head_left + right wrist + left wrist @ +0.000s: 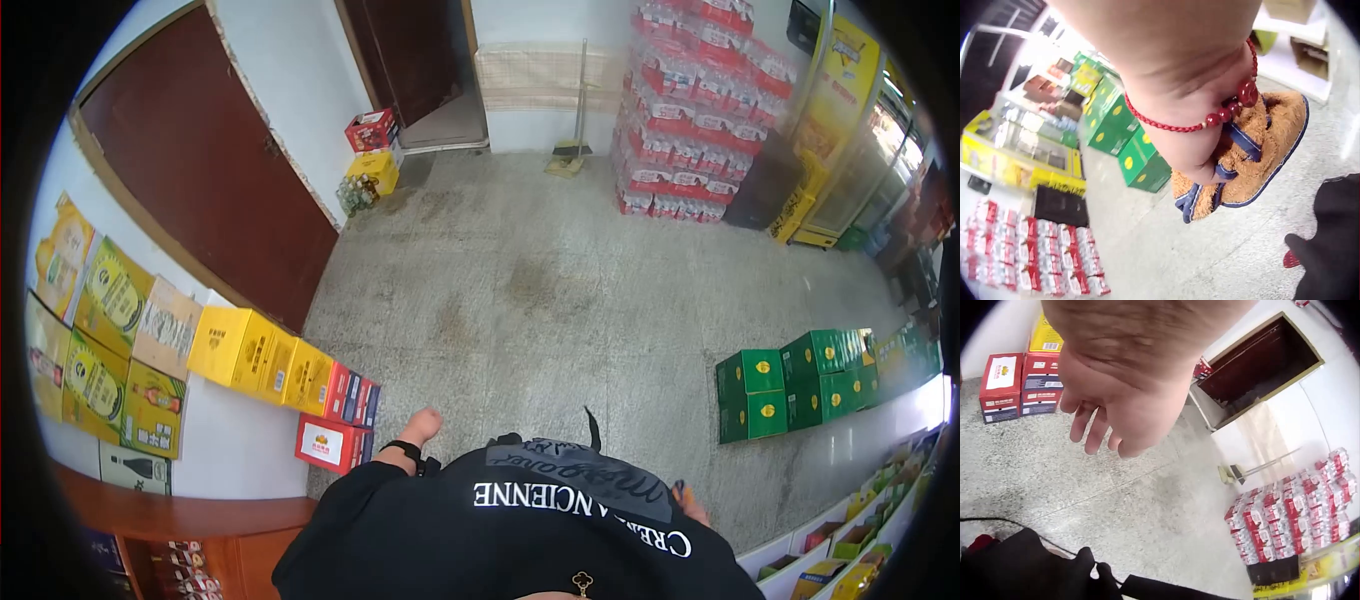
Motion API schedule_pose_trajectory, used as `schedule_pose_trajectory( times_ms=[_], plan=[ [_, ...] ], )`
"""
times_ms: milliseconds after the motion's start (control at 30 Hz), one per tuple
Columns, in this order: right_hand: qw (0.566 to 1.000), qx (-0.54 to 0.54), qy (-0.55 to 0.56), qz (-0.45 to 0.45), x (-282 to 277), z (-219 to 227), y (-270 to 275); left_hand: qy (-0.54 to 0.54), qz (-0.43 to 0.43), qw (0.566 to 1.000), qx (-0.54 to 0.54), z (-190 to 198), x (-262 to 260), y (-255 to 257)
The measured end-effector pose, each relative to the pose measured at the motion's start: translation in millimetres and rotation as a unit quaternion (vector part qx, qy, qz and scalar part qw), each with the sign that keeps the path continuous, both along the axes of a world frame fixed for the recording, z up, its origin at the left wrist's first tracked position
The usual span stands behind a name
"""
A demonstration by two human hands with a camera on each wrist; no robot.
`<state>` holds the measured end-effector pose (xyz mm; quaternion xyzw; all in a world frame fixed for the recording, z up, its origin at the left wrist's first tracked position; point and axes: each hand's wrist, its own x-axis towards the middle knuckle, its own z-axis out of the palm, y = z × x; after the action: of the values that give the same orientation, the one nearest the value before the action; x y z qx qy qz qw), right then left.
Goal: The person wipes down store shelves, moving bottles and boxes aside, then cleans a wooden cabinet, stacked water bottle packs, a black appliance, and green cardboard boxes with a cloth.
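Observation:
My right hand (1194, 147) grips a bunched, fuzzy orange-brown cloth (1275, 140) with dark blue edging. A red cord bracelet with beads (1222, 115) circles that wrist. In the head view only a small part of the right hand (693, 505) shows beside the black shirt, and the cloth is mostly hidden. My left hand (1119, 403) hangs over the floor with its fingers loosely bent and nothing in it. In the head view the left hand (425, 425) appears near the red cartons (325, 440), a dark band around its wrist.
Yellow cartons (240, 345) line the left wall by a brown door (200, 150). Green cartons (750, 400) stand on the right, near shelves (850, 530). Shrink-wrapped bottle packs (690, 110) are piled at the back. A broom and dustpan (572, 150) lean nearby. Grey floor (520, 290) stretches between.

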<state>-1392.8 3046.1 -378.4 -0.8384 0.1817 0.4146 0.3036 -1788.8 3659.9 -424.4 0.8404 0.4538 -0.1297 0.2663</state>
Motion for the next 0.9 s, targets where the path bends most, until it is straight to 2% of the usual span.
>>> schedule_pose_trajectory(
  times_ms=[67, 100, 133, 167, 233, 300, 333, 400, 467, 533, 567, 600, 667, 700, 733, 800, 867, 900],
  plan=[
    [0.999, 0.025, -0.013, 0.029, 68, -13, 31, -0.006, -0.010, 1.000, -0.008, -4, 25, 17],
    [0.998, 0.045, -0.017, 0.034, 102, -12, 61, -0.052, 0.038, 0.998, -0.026, 1, 44, 23],
    [0.997, 0.074, -0.013, 0.007, 128, 14, 107, -0.102, 0.088, 0.990, -0.043, 4, 64, 29],
    [0.994, 0.106, -0.010, -0.018, 145, 39, 157, -0.107, 0.090, 0.989, -0.043, 12, 84, 32],
    [0.989, 0.139, -0.053, 0.004, 184, 67, 238, -0.077, 0.107, 0.991, -0.038, 27, 121, 45],
    [0.968, 0.245, -0.027, 0.052, 234, 46, 290, -0.058, 0.114, 0.991, -0.038, 9, 142, 65],
    [0.968, 0.244, -0.028, 0.049, 246, 52, 317, -0.042, 0.117, 0.991, -0.042, -2, 152, 74],
    [0.965, 0.131, -0.110, 0.199, 269, 79, 377, -0.035, 0.137, 0.988, -0.060, -15, 177, 108],
    [0.961, 0.159, -0.083, 0.213, 306, 60, 402, -0.021, 0.158, 0.983, -0.085, -30, 190, 135],
    [0.953, 0.193, -0.060, 0.227, 350, 58, 427, -0.081, 0.237, 0.960, -0.125, -22, 229, 168],
    [0.954, 0.185, -0.072, 0.226, 371, 56, 436, -0.035, 0.187, 0.977, -0.097, -18, 248, 186],
    [0.955, 0.175, -0.082, 0.226, 388, 57, 441, -0.011, 0.136, 0.988, -0.069, -50, 264, 213],
    [0.963, 0.150, -0.095, 0.203, 416, 94, 452, 0.036, 0.038, 0.999, -0.003, -120, 293, 266],
    [0.969, 0.159, -0.093, 0.164, 431, 114, 455, 0.042, 0.033, 0.998, -0.018, -75, 329, 273],
    [0.972, 0.172, -0.096, 0.126, 452, 123, 461, 0.048, 0.028, 0.998, -0.033, -3, 374, 274],
    [0.971, 0.184, -0.125, 0.089, 507, 116, 460, -0.025, -0.009, 0.999, 0.038, -11, 442, 310],
    [0.961, 0.219, -0.152, 0.074, 566, 118, 460, -0.047, 0.026, 0.999, -0.005, 44, 538, 323],
    [0.961, 0.219, -0.152, 0.077, 599, 115, 461, -0.085, 0.041, 0.995, -0.002, 55, 585, 329]
  ],
)
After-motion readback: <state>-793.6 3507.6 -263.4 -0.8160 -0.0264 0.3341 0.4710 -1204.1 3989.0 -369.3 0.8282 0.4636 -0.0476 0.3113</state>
